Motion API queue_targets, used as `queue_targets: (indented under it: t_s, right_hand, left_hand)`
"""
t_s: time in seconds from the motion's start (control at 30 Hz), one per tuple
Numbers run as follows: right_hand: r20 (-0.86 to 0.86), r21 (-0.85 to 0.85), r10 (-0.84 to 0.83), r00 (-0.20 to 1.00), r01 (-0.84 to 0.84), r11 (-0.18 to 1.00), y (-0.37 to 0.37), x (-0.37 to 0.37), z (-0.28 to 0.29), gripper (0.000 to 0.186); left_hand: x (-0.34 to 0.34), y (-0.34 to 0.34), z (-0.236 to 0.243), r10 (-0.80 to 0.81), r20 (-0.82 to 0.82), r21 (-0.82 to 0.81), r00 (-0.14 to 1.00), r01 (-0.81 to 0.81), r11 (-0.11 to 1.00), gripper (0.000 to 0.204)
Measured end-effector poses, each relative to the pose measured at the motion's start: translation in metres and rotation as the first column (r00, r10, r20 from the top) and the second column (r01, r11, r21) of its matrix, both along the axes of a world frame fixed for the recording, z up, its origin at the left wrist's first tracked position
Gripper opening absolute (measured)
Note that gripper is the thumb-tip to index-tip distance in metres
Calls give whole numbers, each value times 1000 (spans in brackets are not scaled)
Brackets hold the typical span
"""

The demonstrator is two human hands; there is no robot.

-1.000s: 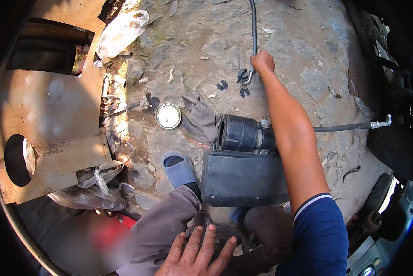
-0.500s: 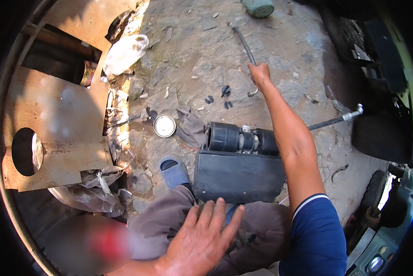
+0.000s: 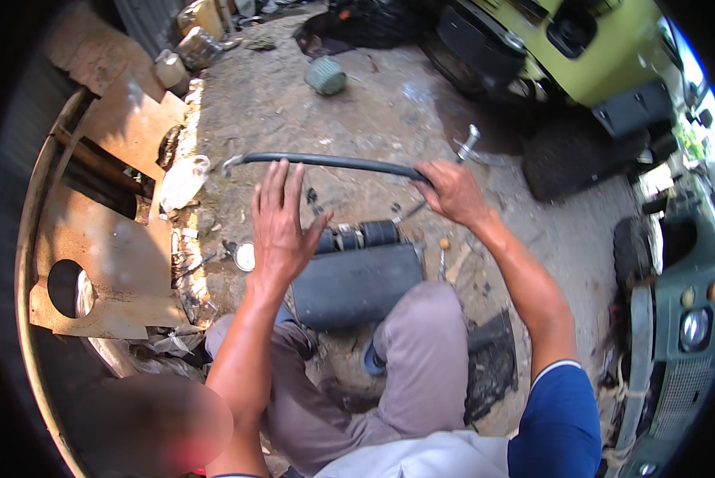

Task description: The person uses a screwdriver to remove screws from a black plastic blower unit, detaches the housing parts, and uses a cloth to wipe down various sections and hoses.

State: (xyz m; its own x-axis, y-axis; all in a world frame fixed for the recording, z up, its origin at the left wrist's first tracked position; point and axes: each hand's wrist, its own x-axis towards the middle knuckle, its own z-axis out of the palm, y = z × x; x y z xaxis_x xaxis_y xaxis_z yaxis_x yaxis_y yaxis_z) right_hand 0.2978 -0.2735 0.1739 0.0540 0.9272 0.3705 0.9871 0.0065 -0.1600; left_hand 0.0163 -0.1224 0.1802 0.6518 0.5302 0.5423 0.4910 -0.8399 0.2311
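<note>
A black hose point(image 3: 333, 162) with a bent metal fitting point(image 3: 231, 164) at its left end is held level above the ground. My right hand point(image 3: 453, 193) is closed round its right part. My left hand point(image 3: 282, 227) has its fingers stretched out and thumb apart, fingertips at the hose near its left end; whether they touch it I cannot tell. Below, in front of my knees, lies a black box point(image 3: 357, 285), with a black cylindrical part point(image 3: 380, 233) wearing metal clamps along its far side. Another hose with a silvery end fitting point(image 3: 469, 142) lies beyond my right hand.
A brown sheet point(image 3: 118, 255) with a round hole stands at the left, near a white plastic bag point(image 3: 184, 183) and a round tin point(image 3: 246, 256). A green woven object point(image 3: 326, 76) sits farther off. Vehicles with a green panel point(image 3: 612, 48) and a headlight point(image 3: 695, 327) flank the right.
My right hand has brought the hose nearer and turned it crosswise. My left hand has risen from my lap to the hose's left end. The view has tilted up, showing more vehicles.
</note>
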Motion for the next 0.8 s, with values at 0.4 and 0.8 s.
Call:
queue_targets:
  t_s: [0.4,0.8]
  right_hand:
    - [-64,493,-511,857,473,731,-61,85,78,61]
    - [-869,-222,-423,256,561,798,-23,125,14,42]
  left_hand:
    - [98,-69,-21,-322,270,-391,907,409,825,26]
    - [228,-229,-207,-492,434,-876,755,482,-33,48]
